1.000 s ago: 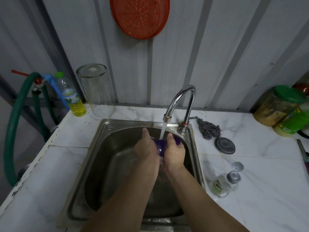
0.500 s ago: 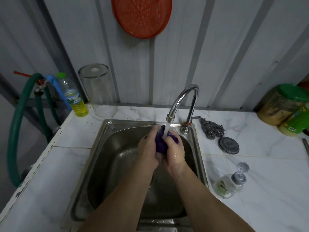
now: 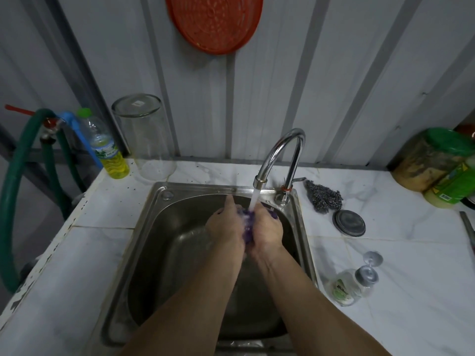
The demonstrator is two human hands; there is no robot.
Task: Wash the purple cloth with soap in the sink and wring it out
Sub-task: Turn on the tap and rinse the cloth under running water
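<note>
1. Two bare hands press together around a wet, bunched purple cloth (image 3: 247, 222): the left hand (image 3: 225, 226) and the right hand (image 3: 267, 228) each have a closed grip on it, so only a strip of purple shows between the palms and at the right hand's fingertips.
2. Water falls from the spout of the curved chrome faucet (image 3: 279, 155) straight onto the cloth, which is held above the back right part of the stainless steel sink (image 3: 159, 227).
3. Both forearms reach in from the near edge over the basin.
4. On the white marble-patterned desk (image 3: 401, 291) to the right of the sink lie a grey steel-wool scrubber (image 3: 324, 197), a round dark metal lid (image 3: 348, 223) and a small clear pump bottle (image 3: 350, 283) on its side.
5. At the far right stands a brown jar with a green lid (image 3: 429, 159).
6. Behind the sink's left corner stand an upturned clear glass jar (image 3: 146, 137) and a plastic bottle of yellow liquid (image 3: 108, 147), beside a green hose (image 3: 12, 176).
7. An orange round plastic tray (image 3: 214, 21) hangs on the corrugated wall.
</note>
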